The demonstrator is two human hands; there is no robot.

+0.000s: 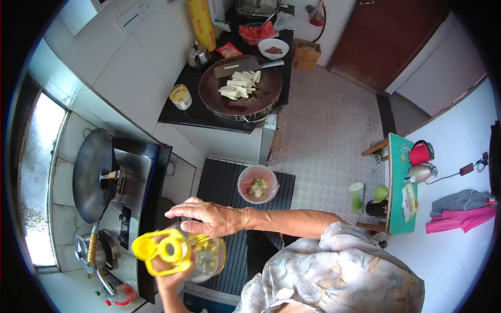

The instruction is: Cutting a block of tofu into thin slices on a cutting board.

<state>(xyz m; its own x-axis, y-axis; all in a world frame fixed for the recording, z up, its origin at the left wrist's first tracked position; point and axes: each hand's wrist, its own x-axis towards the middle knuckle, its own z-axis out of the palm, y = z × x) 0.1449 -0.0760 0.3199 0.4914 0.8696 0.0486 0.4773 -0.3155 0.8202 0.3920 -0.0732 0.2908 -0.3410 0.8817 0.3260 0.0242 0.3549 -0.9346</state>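
My left hand grips a clear jug by its yellow handled top. The jug is tilted, and a round yellow cap flap stands folded away from the ring-shaped spout. Just above the jug is my right hand, palm down, thumb apart from the fingers and nothing in it. Whether it touches the jug cannot be told. Left of both hands, a dark wok sits on the gas stove, its wooden handle pointing towards the picture's bottom.
A round chopping board on the black counter holds white strips and a cleaver. A lined bin with scraps stands on the dark floor mat. The stove's black edge runs beside my hands. A green table stands at right.
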